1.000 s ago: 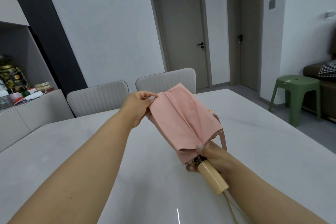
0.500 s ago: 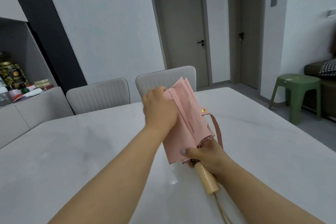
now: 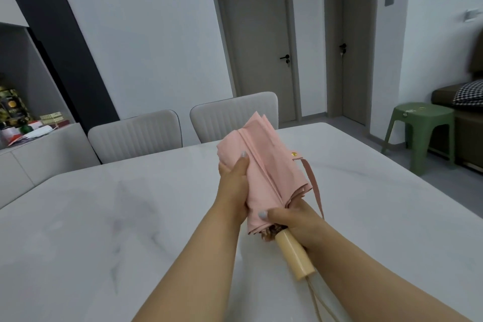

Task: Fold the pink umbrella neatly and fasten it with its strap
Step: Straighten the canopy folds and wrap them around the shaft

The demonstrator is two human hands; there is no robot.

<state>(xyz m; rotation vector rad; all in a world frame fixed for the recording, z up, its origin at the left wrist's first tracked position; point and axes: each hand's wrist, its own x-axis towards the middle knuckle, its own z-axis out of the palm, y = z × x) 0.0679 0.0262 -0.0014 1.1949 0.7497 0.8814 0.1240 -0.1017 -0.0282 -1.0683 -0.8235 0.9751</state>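
Above the desk [image 3: 104, 230] both hands grip the umbrella [image 3: 271, 165]: left hand [image 3: 232, 180] wrapped round the folds, right hand [image 3: 292, 219] near the handle [image 3: 292, 253]. Loosen either, and pleats could spring apart before the dangling strap [image 3: 312, 185] closes.

White marble-look table [image 3: 109, 217], glossy, faint grey veining, rounded far right corner. Nothing lies on the visible top; the near right part is hidden behind arms. Two pale ribbed chairs [image 3: 136, 136] tucked against the far edge, side by side, backs just above table level. Left of the table, a low grey sideboard [image 3: 39, 154] carries clutter near its left end: a dark patterned tin [image 3: 11, 107], a flat box [image 3: 52, 117], papers [image 3: 28, 133], small items too blurred to identify. Grey floor [image 3: 444, 185] past the right edge carries a green plastic stool [image 3: 420, 133], well apart from the table, just beside a brown sofa [image 3: 467, 128].
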